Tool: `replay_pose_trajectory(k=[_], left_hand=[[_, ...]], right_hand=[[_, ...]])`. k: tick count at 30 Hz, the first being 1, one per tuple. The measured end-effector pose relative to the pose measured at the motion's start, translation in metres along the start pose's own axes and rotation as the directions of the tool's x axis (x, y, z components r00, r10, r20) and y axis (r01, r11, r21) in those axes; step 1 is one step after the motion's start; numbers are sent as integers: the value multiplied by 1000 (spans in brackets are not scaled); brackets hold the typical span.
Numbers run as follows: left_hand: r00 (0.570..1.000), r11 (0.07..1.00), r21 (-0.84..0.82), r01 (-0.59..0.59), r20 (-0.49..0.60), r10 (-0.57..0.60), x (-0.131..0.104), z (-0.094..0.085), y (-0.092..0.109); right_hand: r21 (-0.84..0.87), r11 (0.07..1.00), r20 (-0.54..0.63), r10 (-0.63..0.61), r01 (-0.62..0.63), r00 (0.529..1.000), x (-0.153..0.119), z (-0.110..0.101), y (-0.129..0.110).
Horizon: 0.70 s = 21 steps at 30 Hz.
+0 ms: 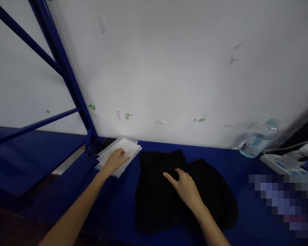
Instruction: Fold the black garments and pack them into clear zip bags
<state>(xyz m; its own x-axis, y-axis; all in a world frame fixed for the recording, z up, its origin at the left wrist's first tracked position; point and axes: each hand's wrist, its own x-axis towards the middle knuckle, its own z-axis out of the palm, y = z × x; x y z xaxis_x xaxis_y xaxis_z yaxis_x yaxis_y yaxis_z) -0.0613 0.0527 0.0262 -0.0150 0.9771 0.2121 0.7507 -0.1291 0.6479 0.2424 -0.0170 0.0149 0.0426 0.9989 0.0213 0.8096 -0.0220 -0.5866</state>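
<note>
My left hand (115, 161) is over a stack of white sheets or flat plastic bags (129, 147), its thumb held apart from its curled fingers. Whether the fingertips touch the top piece is unclear. To the right, a black folded cloth (154, 198), perhaps a garment, lies on the blue table (118, 205). Above its middle is my right hand (187, 188), thumb and fingers apart, with nothing visible between them. The dark fabric hides most of its own folds.
A clear plastic bottle (258, 140) stands at the back right by the white wall (169, 68). Near it are a white power strip (279, 164) and cables. A blue metal frame (66, 71) rises at the left. The lower right corner is pixelated.
</note>
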Motion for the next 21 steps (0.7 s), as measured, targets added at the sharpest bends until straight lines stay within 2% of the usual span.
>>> replay_pose_trajectory(k=[3,6,9,11,14,16,18,21], left_hand=[[997,1000,5,11,73,-11,9,-4,-18],[993,1000,-15,10,116,-8,8,0,-23],[996,999,-38,14,88,-11,5,2,-22],[1000,999,-50,20,25,-18,2,2,-18],[994,997,-82,14,-102,-23,-5,3,-3],[989,992,-122,-7,-147,-11,-14,8,12],[992,983,-178,-36,-127,13,-24,18,30],[998,960,-276,-53,4,56,-35,37,53]], right_hand=[[-37,999,1,14,-14,1000,0,5,-3],[-7,1000,-7,19,-19,1000,1,7,-3],[19,1000,-43,-1,2,999,3,10,1],[9,999,-81,-33,34,996,3,13,3],[6,996,-132,-90,91,987,1,19,3],[54,992,-150,-104,113,983,0,22,1],[170,977,-141,-107,131,984,-3,22,0],[394,908,-59,-127,140,990,-12,11,1]])
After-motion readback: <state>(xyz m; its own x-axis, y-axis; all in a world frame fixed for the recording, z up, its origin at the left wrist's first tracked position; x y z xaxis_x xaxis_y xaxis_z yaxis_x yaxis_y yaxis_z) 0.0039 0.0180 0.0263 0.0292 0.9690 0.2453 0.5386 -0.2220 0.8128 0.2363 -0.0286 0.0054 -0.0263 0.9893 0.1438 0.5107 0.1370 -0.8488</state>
